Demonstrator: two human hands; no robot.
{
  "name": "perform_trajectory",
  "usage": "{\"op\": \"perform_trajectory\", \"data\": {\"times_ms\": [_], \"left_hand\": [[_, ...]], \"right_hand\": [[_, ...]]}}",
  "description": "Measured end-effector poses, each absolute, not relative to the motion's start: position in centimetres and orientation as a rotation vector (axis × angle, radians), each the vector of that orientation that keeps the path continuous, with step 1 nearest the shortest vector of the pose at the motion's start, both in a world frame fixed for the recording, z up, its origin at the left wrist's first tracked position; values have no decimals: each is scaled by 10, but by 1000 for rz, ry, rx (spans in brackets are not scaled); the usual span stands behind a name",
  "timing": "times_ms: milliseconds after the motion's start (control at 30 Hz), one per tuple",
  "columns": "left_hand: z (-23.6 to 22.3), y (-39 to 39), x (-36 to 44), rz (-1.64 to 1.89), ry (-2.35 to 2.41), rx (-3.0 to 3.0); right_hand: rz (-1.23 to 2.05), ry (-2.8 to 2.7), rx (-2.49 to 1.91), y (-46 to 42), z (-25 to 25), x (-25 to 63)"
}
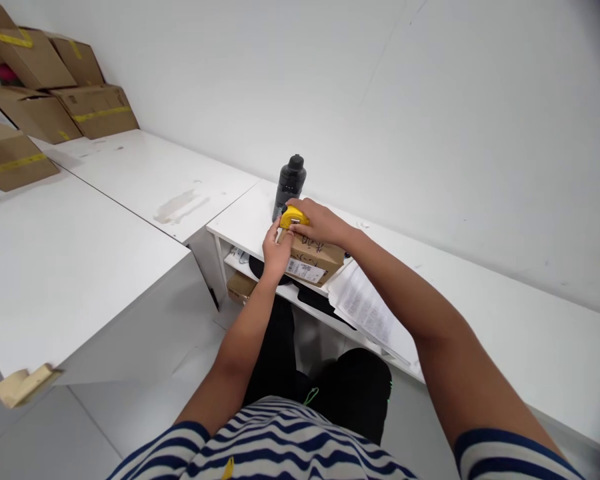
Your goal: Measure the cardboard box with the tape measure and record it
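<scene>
Right hand [316, 221] curls over the yellow tape measure [295, 215], clamped on it, fingers across the top and thumb below; the wrist is nearly in line with the forearm, which slants in from the lower right with the elbow bent and held wide. Left hand [276, 248] comes up more steeply from below, fingertips raised to the near-left side of the tape measure, thumb pointing inward by the box [323, 252]. Whether its fingers are closed on anything cannot be told. The two hands nearly meet, with the tape measure between them, over the left end of the box.

Below and right of the right hand, the box sits at the front edge of the bench [485, 293], its label [305, 270] facing the person. Just behind the fingers stands the bottle [290, 183], crowding the far side; beyond it rises the wall [330, 87]. Papers [370, 303] lie right of the box, under the right forearm, reaching over the front edge. Past them the bench top runs on to the right. Left of the left hand, the bench ends against a desk [175, 200], and a nearer desk [80, 233] brings its corner toward the left forearm, with a gap between.
</scene>
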State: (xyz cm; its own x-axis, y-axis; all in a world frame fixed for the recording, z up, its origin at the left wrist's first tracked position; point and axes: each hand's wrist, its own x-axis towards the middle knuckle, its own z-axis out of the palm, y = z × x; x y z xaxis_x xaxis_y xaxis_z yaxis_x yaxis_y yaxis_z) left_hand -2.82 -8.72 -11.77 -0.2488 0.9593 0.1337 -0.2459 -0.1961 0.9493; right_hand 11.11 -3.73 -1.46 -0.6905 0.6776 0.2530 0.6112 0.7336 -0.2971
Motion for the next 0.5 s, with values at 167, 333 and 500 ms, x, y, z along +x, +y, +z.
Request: {"op": "perform_trajectory", "data": {"times_ms": [167,333,500], "left_hand": [[-116,-89,-23,1724,1199,1046],[-121,-85,-26,1713,1142,1005],[-122,-82,-28,1671,1135,1012]], "right_hand": [[308,-2539,-1084,-48,-16,139],[349,-2472,-1173,-69,-19,193],[359,-2364,-1268,-91,-26,240]]}}
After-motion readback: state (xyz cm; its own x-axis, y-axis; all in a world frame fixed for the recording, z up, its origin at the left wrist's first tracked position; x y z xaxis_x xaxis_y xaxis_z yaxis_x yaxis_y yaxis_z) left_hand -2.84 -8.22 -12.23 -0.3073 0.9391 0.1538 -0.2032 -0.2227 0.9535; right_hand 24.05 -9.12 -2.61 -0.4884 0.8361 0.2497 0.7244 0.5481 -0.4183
